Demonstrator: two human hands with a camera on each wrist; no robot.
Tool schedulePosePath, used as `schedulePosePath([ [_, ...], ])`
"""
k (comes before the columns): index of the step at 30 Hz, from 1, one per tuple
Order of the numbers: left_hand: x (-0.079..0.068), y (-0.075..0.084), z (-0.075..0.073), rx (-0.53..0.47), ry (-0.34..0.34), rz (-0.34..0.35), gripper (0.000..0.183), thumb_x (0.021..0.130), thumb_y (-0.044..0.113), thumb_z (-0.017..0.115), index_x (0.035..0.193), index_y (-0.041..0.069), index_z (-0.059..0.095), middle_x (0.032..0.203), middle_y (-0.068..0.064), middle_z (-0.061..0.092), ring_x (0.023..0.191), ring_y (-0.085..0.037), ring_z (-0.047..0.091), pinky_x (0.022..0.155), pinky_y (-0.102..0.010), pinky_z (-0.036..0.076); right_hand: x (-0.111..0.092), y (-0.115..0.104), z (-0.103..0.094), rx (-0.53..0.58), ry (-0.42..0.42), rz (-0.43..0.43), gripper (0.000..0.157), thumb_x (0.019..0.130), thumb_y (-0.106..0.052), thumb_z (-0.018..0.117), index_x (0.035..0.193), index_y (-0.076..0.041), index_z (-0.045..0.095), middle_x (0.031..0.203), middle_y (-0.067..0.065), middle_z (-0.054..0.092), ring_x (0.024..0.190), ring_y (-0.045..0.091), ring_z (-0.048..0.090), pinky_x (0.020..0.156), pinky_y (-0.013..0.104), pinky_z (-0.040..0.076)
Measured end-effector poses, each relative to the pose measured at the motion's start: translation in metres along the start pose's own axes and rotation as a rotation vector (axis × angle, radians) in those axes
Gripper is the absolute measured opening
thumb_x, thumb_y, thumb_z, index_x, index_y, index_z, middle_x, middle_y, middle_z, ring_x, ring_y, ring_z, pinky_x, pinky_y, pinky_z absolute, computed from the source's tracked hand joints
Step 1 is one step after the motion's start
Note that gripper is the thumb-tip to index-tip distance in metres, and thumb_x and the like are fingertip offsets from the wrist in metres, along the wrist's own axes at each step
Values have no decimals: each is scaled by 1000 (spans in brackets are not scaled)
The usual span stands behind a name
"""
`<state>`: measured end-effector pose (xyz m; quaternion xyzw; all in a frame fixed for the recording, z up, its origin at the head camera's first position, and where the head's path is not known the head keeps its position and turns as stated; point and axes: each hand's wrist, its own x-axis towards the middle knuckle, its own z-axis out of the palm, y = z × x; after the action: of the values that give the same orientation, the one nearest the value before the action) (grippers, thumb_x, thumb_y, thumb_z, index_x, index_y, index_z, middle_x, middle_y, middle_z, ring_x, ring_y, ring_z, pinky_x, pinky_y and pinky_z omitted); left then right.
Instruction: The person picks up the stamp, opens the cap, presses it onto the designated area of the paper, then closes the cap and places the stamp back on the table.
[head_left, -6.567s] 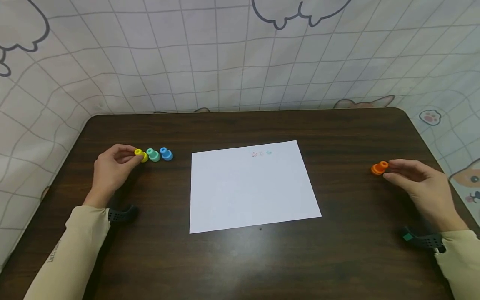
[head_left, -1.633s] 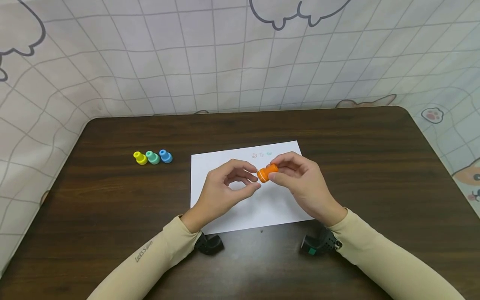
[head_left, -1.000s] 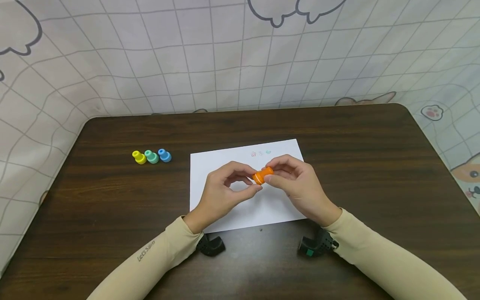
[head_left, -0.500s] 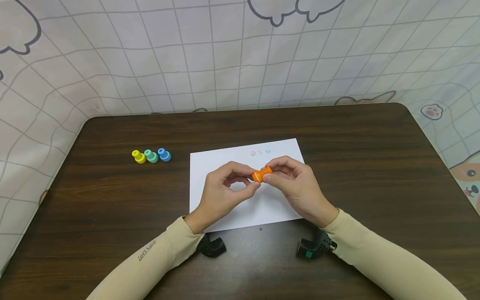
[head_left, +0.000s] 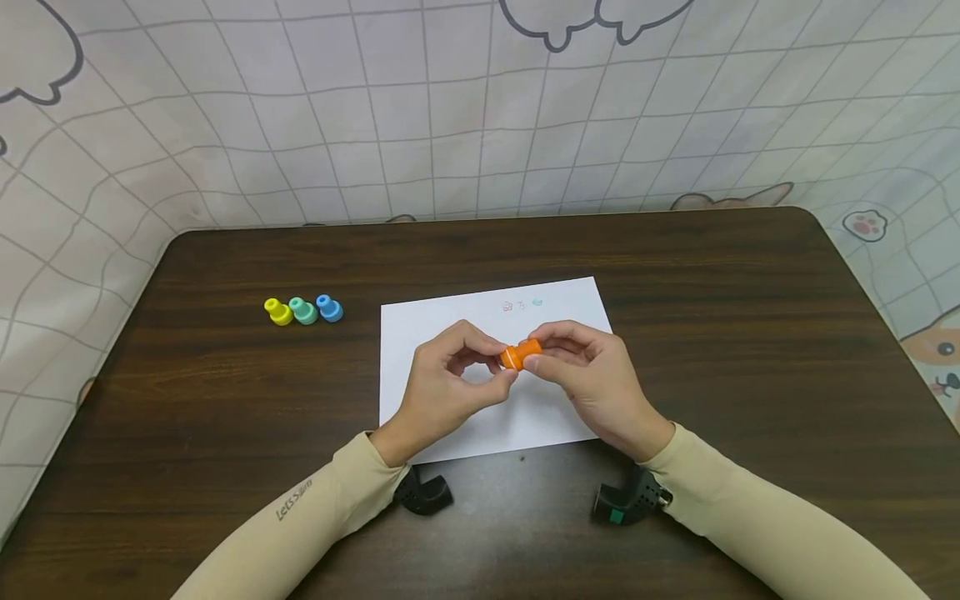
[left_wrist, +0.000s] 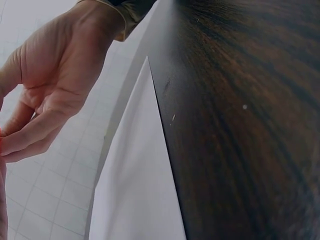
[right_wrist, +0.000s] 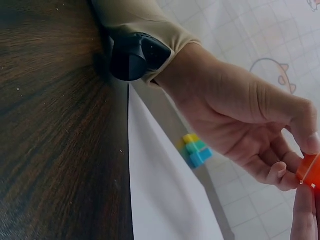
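Note:
Over the white paper [head_left: 480, 433], both hands meet at a small orange stamp [head_left: 521, 354] with a pale line around its wider end. My left hand [head_left: 450, 375] pinches that wider end between thumb and fingers. The narrower end is held by the thumb and fingers of my right hand [head_left: 588, 367]. From the right wrist view, the left hand [right_wrist: 235, 105] has its thumb on the orange stamp [right_wrist: 311, 170], with right-hand fingers [right_wrist: 303, 215] below. The left wrist view shows the right hand [left_wrist: 60, 70], the stamp nearly all cut off.
On the dark wooden table [head_left: 750, 333], a yellow stamp [head_left: 279, 312], a mint green stamp [head_left: 303, 312] and a blue stamp [head_left: 329, 308] stand in a row at left. Small coloured prints [head_left: 522, 305] mark the paper's far edge. A grid-patterned curtain [head_left: 450, 108] hangs behind.
The left hand has left the yellow stamp, and the right hand has brought the orange stamp from the right over the paper. The left fingers have closed on its wider end; it shifted slightly left.

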<state>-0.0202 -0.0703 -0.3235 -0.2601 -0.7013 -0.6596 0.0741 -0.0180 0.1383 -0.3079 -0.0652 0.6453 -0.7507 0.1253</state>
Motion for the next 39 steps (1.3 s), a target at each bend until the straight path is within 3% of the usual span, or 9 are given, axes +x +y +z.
schedulePosePath([
  [18,-1,0,-2,-37,-10,-91,24,80,-14,75,99,-4,65,98,-22,70,82,-10,65,81,-20,62,-1,2,3,-24,19,-56,33,90,2,75,120,10,63,108,0,72,98,11,73,93,25,63],
  [29,0,2,-2,-43,-9,-95,23,80,-13,75,99,-4,66,98,-22,70,81,-10,65,80,-20,62,-1,2,4,-2,20,-71,29,91,3,74,118,5,65,108,0,72,99,12,73,92,25,63],
  [35,2,4,-4,-42,-8,-96,22,81,-12,75,99,-4,66,99,-22,70,82,-10,66,80,-20,62,-1,0,6,47,19,-69,31,91,4,73,120,9,63,107,0,73,99,11,72,93,26,63],
  [39,3,6,-6,-31,-4,-87,22,82,-12,75,100,-4,65,100,-21,70,83,-11,66,81,-21,63,0,-3,6,68,39,-63,26,92,4,73,117,1,67,107,-1,72,98,11,72,94,26,63],
])
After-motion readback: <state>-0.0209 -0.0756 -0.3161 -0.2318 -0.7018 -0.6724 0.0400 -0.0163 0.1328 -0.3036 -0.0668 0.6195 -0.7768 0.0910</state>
